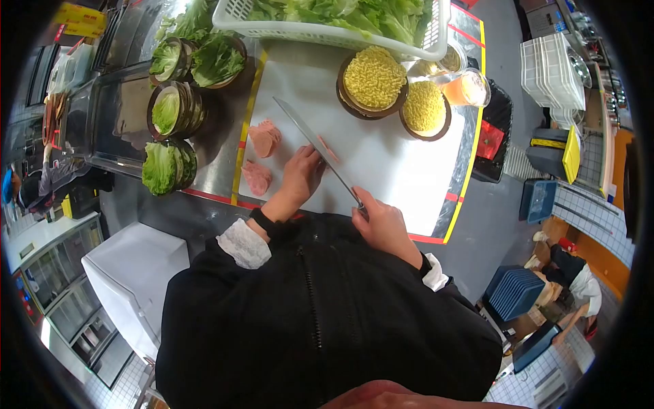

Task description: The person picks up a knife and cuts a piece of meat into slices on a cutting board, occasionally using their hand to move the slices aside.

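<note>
Slicing luncheon meat (325, 147) on the cutting board (381, 163)

Right hand (383, 221) wrapped round the knife (315, 142); left hand (302, 174), fingers together, pins the meat (soft, probably slippery, so hold its top).

A glossy metal knife (315, 142) lies over a smooth, matt white plastic cutting board (395, 170) on a brushed steel counter (218, 153).

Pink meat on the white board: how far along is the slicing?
Done: two piles of pink meat slices lie on the cutting board. In hand: the right hand holds the knife over a piece that the left hand steadies. Left: that piece, mostly hidden, so its size is unclear.
</note>
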### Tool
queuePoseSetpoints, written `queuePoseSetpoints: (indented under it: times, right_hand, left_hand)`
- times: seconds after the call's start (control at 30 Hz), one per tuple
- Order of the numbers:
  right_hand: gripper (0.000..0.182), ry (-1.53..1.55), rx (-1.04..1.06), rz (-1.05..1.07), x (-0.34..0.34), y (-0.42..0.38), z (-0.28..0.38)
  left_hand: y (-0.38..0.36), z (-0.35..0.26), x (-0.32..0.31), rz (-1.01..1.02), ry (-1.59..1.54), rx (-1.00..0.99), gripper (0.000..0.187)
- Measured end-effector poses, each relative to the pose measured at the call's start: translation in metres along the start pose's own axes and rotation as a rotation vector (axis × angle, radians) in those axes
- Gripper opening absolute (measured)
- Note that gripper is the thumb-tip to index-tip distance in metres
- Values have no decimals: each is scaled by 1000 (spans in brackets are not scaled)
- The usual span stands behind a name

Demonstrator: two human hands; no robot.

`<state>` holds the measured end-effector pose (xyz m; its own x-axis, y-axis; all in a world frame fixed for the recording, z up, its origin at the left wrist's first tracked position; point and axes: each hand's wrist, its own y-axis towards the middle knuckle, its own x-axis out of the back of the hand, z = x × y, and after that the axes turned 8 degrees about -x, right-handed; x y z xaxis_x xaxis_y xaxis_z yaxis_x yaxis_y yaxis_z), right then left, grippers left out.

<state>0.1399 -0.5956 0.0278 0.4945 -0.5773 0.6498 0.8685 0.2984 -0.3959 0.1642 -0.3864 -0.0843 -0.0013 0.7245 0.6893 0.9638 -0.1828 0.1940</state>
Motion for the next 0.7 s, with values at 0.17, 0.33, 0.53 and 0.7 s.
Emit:
queuePoseSetpoints:
  times: [0.17, 0.33, 0.53, 0.7]
  right_hand:
    - [38, -7, -37, 34, -2, 8, -1]
    - [38, -27, -88, 100, -14, 26, -6]
    - [35, -35, -80, 65, -28, 40, -21]
    - [29, 221, -24, 27, -22, 38, -44]
  left_hand:
    - [3, -7, 5, -38, -1, 18, 29]
    - [4, -11, 7, -13, 81, -19, 20]
    - [0, -6, 0, -54, 79, -5, 18]
    - [-3, -7, 2, -77, 36, 10, 21]
